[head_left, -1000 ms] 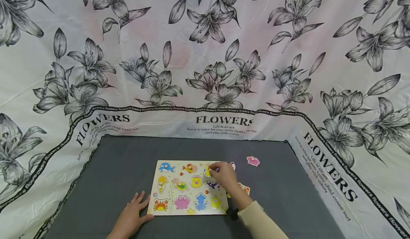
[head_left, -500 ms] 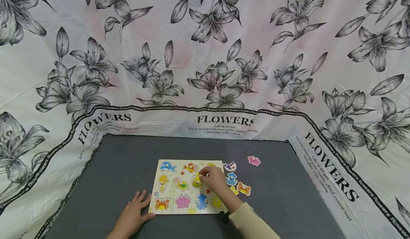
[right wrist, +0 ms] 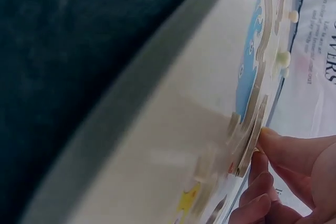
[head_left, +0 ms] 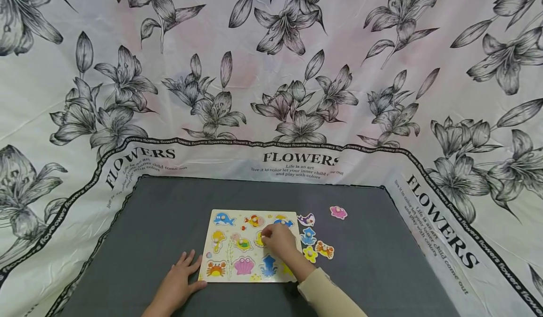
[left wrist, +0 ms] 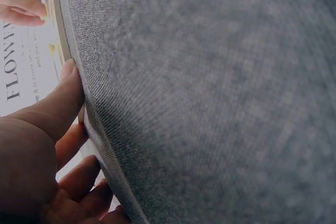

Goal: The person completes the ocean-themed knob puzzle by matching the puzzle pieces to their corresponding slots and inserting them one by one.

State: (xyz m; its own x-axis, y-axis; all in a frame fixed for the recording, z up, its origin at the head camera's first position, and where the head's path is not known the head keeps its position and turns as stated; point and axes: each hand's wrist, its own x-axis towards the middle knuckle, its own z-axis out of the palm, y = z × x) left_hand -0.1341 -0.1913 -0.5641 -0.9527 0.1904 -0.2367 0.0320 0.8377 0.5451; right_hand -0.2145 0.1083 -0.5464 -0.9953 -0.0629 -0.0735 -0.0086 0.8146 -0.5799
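A pale wooden peg puzzle board point(head_left: 250, 278) with bright sea-animal shapes lies on the dark cloth. Over the right part of its middle row, my right hand point(head_left: 280, 241) pinches a yellow puzzle piece point(head_left: 259, 239), mostly hidden by the fingers. In the right wrist view that puzzle piece point(right wrist: 251, 142) appears edge-on between thumb and fingers, tilted close to the board. My left hand point(head_left: 178, 277) rests at the board's left edge with fingers spread, the thumb touching the front-left corner. From the left wrist, the thumb point(left wrist: 65, 87) presses along the board's edge.
Right of the board lie loose pieces: a purple one point(head_left: 306, 220), a blue octopus-like one point(head_left: 308, 236), a yellow one point(head_left: 310, 254), an orange one point(head_left: 324, 250) and, farther off, a pink one point(head_left: 338, 212). A flower-printed cloth point(head_left: 297, 95) hangs behind.
My right hand has moved with the yellow piece from the board's top right corner, left and nearer to me, to the middle row. The left hand stays put.
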